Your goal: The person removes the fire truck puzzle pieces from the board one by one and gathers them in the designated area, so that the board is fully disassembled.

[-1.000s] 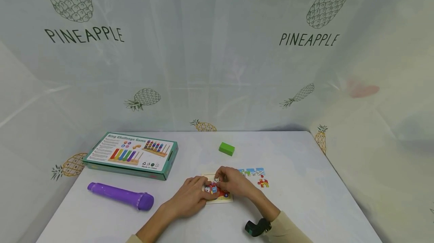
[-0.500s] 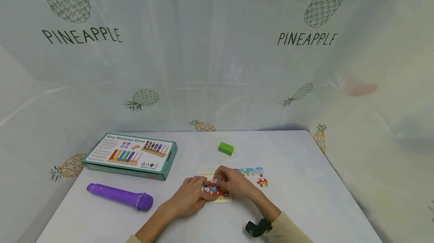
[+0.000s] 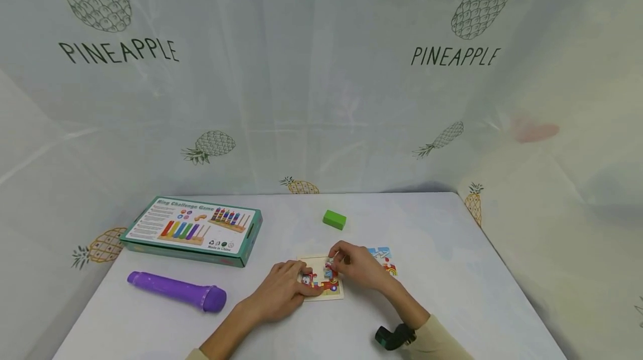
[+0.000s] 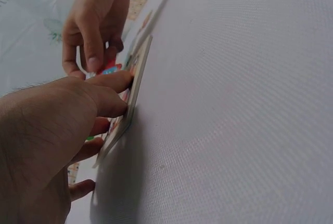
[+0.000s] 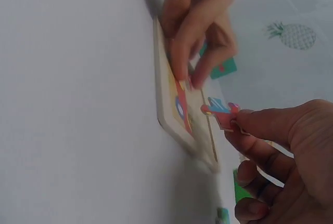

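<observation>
Right fingers pinched a red-and-blue jigsaw piece by one edge, left fingers pressed a pale rectangular wooden tray, and any slip risked misalignment.

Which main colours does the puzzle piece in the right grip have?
The puzzle piece is mainly red and light blue, best seen in the right wrist view.

Puzzle board: pale cream, its picture red, yellow and blue. Held puzzle piece: light blue and red. Loose pieces: sky blue, with red and yellow. Block: plain green. Microphone: purple. Box: white face, teal border, multicoloured print. Tabletop: white. Backdrop: pale grey, pineapple-patterned.
</observation>
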`<action>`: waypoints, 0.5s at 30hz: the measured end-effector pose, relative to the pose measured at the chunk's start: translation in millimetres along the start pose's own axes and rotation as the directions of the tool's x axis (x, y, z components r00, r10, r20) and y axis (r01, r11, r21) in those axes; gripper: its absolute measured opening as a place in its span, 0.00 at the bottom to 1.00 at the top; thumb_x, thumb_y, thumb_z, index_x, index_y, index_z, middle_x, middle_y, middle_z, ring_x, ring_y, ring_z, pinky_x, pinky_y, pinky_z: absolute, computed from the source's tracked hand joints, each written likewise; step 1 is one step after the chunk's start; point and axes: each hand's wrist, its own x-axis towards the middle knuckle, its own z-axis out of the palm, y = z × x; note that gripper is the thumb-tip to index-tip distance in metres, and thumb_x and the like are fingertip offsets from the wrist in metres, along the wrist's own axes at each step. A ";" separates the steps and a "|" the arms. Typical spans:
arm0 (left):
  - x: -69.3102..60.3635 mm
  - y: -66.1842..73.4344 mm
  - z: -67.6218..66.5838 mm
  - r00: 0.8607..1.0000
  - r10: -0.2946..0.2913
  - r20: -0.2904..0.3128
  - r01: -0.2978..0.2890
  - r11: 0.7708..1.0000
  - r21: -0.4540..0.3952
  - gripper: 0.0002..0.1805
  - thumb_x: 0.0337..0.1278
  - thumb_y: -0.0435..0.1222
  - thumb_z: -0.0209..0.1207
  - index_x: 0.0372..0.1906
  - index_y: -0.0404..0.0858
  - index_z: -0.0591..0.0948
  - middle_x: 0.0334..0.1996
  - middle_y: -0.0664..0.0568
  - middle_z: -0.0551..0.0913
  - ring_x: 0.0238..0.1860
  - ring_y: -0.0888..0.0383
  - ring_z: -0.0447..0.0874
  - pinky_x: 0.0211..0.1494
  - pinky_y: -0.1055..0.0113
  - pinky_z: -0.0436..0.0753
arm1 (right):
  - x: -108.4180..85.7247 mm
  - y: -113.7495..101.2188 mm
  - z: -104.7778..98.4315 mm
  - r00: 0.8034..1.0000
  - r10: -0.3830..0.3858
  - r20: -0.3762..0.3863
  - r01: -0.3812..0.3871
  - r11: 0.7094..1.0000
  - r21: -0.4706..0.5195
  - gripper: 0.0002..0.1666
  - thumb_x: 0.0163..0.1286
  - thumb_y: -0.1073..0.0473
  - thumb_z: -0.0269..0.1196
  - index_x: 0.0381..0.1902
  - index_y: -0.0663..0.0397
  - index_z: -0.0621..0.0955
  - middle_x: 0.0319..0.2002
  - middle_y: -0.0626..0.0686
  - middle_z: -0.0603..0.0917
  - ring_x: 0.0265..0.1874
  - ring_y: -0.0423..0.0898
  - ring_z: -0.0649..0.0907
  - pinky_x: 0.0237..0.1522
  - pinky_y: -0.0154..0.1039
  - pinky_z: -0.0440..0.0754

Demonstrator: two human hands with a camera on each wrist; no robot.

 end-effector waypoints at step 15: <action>1.0 -0.8 2.0 1.000 -0.013 0.001 0.013 1.000 -0.026 0.25 0.63 0.37 0.59 0.56 0.73 0.82 0.57 0.58 0.75 0.61 0.55 0.70 0.61 0.47 0.68 | -24.2 26.0 -49.5 0.994 0.108 -0.013 -0.109 0.992 -0.062 0.07 0.70 0.62 0.64 0.44 0.49 0.82 0.31 0.43 0.83 0.28 0.41 0.79 0.31 0.34 0.76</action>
